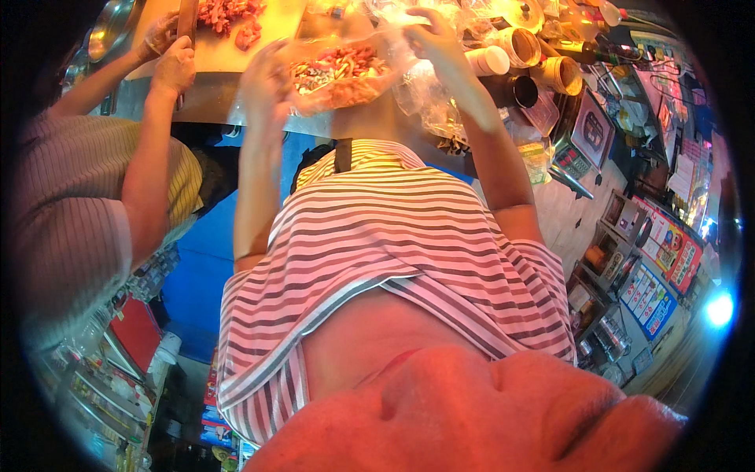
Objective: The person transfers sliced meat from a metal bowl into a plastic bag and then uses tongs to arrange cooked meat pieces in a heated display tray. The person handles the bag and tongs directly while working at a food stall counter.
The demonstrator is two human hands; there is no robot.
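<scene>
Just past the table's near edge, a clear plastic bag (339, 106) is spread wide between my hands. Inside lies a mix of chopped food (339, 68), with reddish and pale pieces. My left hand (266, 76), blurred, grips the bag's left side. On the far right side, my right hand (433, 38) has its bent fingers on the thin plastic. The exact grip of its fingertips is washed out by glare. More crumpled clear plastic (422, 88) lies below my right hand.
At left, a co-worker's hand (174, 68) holds a cleaver (187, 23) beside chopped raw meat (227, 15) on a yellow cutting board (274, 38). Open jars (522, 47), a white-lidded tub (489, 61) and a dark cup (519, 91) crowd the right. A digital scale (575, 156) stands farther right.
</scene>
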